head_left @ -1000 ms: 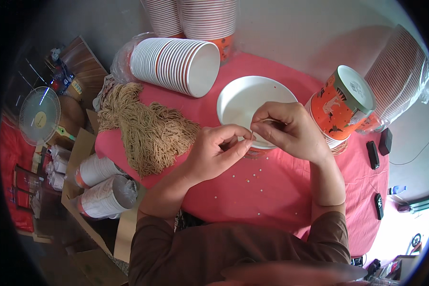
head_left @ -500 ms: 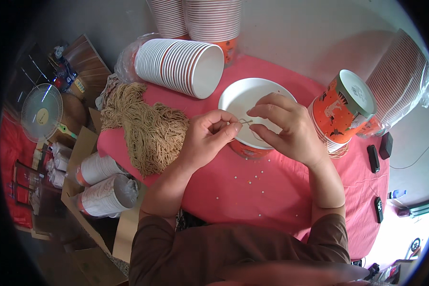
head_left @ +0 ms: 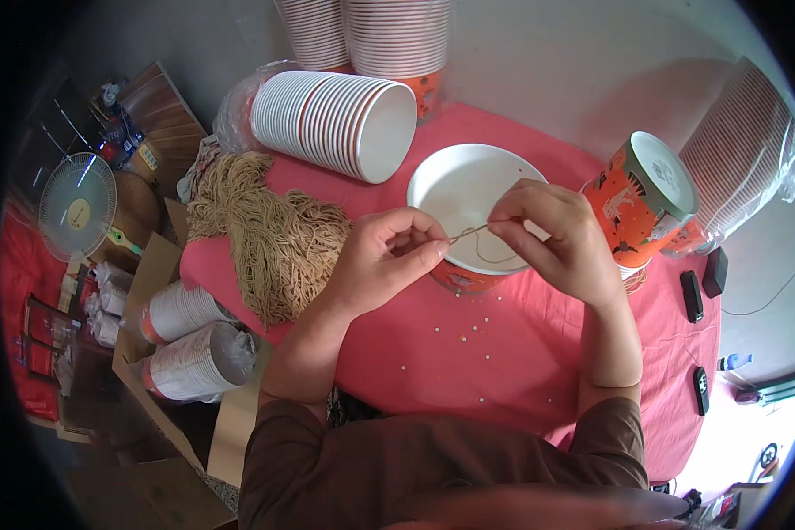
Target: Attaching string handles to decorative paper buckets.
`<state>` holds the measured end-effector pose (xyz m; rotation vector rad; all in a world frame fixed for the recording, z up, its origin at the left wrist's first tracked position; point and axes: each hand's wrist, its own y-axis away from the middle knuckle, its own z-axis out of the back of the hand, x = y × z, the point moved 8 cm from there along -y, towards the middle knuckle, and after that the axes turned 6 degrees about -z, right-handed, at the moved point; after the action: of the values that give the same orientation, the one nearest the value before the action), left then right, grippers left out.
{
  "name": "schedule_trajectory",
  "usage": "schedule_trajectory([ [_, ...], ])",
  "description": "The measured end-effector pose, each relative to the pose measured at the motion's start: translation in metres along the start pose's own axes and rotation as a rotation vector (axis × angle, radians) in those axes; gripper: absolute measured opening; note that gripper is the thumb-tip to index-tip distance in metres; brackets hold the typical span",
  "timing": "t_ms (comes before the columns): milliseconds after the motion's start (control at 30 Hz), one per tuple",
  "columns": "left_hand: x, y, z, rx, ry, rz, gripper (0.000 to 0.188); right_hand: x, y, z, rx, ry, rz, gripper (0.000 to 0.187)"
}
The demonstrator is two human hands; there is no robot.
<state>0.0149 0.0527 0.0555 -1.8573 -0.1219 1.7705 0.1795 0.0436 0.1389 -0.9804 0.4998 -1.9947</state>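
A thin tan cord [head_left: 469, 234] runs between my two hands, with a loose loop of it hanging in front of the bucket. My left hand [head_left: 387, 263] pinches one part between thumb and index finger. My right hand [head_left: 564, 247] is closed on the other part, thumb against fingertips. Just behind and below them stands a white-lined paper bucket [head_left: 420, 181], upright, its orange outside partly showing. Left of my left hand lies a big tangled bundle of tan cords [head_left: 291, 252]. To the right of my right hand, an orange printed bucket stack [head_left: 627, 208] rests upside down.
A stack of white buckets [head_left: 314, 124] lies on its side at the back. Taller wrapped stacks [head_left: 396, 44] stand behind it, another stack [head_left: 738, 150] at right. Small white beads [head_left: 437, 329] dot the red tablecloth [head_left: 539, 362]. A cardboard box [head_left: 163, 252] is at left.
My right hand has moved slightly right and closed from a spread thumb and fingers onto the cord. The cord now stretches longer between my hands. My left hand has barely moved.
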Motion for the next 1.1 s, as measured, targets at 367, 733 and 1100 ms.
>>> schedule_trajectory([
  [367, 0.011, 0.001, -0.014, 0.105, 0.279, 0.19, 0.01, 0.002, 0.002, -0.021, 0.073, -0.132, -0.031, 0.011],
  [733, 0.017, 0.002, -0.014, 0.071, 0.32, 0.205, 0.012, -0.003, 0.001, -0.024, 0.069, -0.077, -0.075, 0.011],
  [1100, -0.005, 0.003, -0.014, -0.027, -0.146, -0.189, 0.007, -0.023, 0.006, -0.039, 0.237, -0.386, -0.372, 0.019],
])
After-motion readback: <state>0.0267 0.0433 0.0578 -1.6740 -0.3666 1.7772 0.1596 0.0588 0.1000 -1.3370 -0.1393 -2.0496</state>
